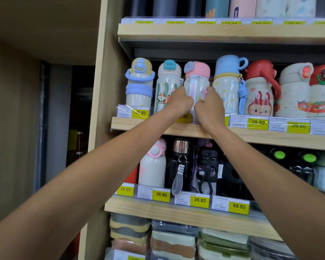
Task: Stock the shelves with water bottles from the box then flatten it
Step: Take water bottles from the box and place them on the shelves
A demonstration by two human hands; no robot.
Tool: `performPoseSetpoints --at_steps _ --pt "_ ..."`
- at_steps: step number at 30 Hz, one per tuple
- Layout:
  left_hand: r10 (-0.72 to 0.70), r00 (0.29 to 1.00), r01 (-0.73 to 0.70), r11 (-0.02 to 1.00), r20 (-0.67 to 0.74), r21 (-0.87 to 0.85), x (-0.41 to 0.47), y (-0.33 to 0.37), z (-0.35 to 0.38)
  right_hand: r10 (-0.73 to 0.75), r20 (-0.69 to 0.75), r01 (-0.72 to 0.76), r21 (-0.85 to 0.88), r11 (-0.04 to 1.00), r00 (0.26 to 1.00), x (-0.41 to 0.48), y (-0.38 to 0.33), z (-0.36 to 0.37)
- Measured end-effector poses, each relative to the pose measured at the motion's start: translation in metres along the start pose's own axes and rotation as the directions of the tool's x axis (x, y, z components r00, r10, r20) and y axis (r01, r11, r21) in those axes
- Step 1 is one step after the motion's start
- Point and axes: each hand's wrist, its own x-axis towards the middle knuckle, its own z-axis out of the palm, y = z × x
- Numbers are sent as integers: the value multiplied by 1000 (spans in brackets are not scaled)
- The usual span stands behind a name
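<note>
Mid-shelf (139, 125), left hand (178, 101), right hand (210, 106) clasp bottle (197, 72)

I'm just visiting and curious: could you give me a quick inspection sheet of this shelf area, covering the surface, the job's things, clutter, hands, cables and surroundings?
Surface: middle shelf, wooden, with a full row of bottles behind price tags.
Job's things: pink-lid bottle upright in the row, between the teal-lid bottle and the blue-lid bottle; box not in view.
Clutter: nothing seen.
Hands: left hand and right hand grip the pink-lid bottle's sides.
Cables: nothing seen.
Surroundings: dark bottles on the shelf below, stacked containers lower still, wooden side panel at left.
</note>
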Motion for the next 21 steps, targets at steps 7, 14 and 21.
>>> performPoseSetpoints --at_steps 7,14,21 --pt "-46 999 46 999 -24 -12 -5 7 -2 -27 0 27 -52 998 1000 -2 -5 4" --pt "-20 999 19 999 -42 -41 -3 2 -7 3 10 -2 -37 999 1000 1 -2 3" --pt "-37 999 37 999 9 13 -4 11 -9 6 4 -6 -8 1000 1000 1 -3 2"
